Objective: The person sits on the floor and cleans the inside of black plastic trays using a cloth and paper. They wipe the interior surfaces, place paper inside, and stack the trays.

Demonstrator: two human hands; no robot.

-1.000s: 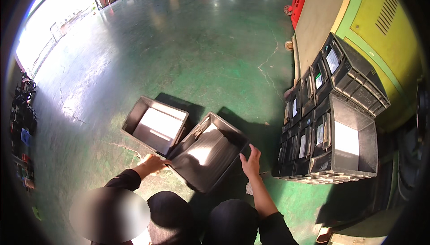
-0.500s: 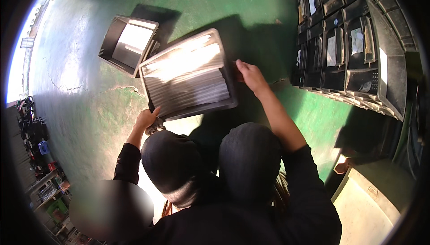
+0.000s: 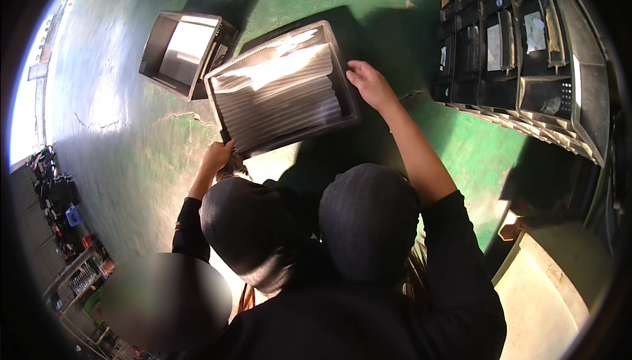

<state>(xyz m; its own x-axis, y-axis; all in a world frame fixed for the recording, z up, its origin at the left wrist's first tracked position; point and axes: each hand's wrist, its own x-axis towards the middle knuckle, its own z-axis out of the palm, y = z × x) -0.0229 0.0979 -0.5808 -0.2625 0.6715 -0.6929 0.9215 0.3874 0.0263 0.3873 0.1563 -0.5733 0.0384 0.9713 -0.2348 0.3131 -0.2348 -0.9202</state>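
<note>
The left hand (image 3: 216, 157) grips a plastic crate (image 3: 309, 135), already loaded with ribbed strips (image 3: 283, 106), apart from the stacked crates (image 3: 497, 91); whether the right hand (image 3: 372, 88) grips is unclear.

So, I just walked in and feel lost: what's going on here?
A person has a dark bin of long ridged pieces before them, left hand gripping its near-left corner, right hand at its right side. Another open bin sits beyond, leftward; stacked black bins stand right.
</note>
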